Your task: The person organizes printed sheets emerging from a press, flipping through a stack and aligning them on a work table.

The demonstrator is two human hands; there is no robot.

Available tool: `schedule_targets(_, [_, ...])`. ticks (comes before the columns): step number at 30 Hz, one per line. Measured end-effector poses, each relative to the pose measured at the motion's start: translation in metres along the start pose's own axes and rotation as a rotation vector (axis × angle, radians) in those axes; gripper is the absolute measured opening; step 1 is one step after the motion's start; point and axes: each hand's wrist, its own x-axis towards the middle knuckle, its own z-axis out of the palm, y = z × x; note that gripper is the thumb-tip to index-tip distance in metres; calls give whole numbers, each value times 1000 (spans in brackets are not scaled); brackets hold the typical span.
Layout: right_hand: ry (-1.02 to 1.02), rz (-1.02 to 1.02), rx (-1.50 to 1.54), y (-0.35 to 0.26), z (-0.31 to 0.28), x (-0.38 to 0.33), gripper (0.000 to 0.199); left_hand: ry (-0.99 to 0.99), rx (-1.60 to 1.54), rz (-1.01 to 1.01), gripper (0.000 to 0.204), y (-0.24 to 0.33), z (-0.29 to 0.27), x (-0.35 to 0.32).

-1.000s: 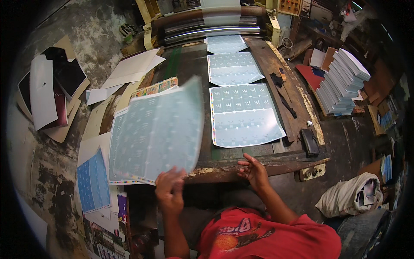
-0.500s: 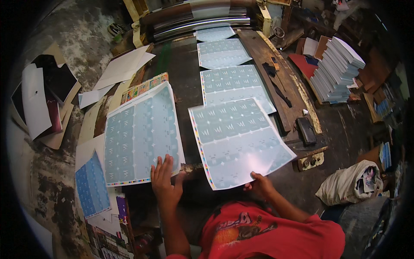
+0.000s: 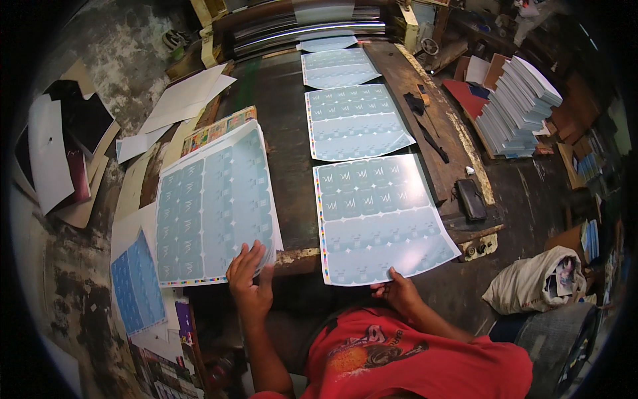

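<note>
My right hand [image 3: 401, 292] grips the near edge of a pale blue-green printed sheet [image 3: 379, 223], thumb on top and fingers below. That sheet slants down toward me, its right corner curling up. To the left, a stack of similar printed sheets [image 3: 212, 199] lies on the table. At its near right corner my left hand [image 3: 250, 276] has bent fingers over the paper and its thumb at the edge, where the corner of the printed sheets curls up. Beyond the held sheet, more printed sheets [image 3: 355, 123] lie in an overlapping line leading to shiny metal rollers [image 3: 309, 36].
A blue printed sheet [image 3: 138, 282] lies left of the stack. White paper [image 3: 183, 100] rests at the far left. On the right are a dark pouch [image 3: 471, 199], a tall paper stack [image 3: 518, 110] and a white sack [image 3: 531, 282]. The table's near edge [image 3: 299, 259] looks worn.
The held sheet has straightened and shifted slightly right, with its far edge now apart from the sheet beyond. My left fingers have curled at the stack's corner, which now bends up. The sheet line has moved farther away.
</note>
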Motion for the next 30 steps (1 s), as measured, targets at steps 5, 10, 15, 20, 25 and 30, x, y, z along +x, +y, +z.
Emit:
schedule_targets(5, [25, -75, 52, -13, 11, 27, 56, 55, -120, -79, 31, -1, 4, 1])
schedule_targets(10, [0, -152, 156, -10, 11, 42, 53, 31, -131, -62, 31, -1, 0, 3])
schedule_targets(15, [69, -296, 43, -19, 41, 32, 55, 288, -676, -535, 42, -11, 4, 0])
schedule_targets(20, [180, -360, 68, -24, 42, 24, 69, 439, -732, -369, 44, 8, -12, 6])
schedule_targets(25, [-156, -285, -2, -47, 50, 19, 68, -97, -247, 122, 33, 35, -17, -12])
schedule_targets(30, [-560, -312, -32, -64, 58, 16, 59, -414, -146, 380, 35, 60, -13, -22])
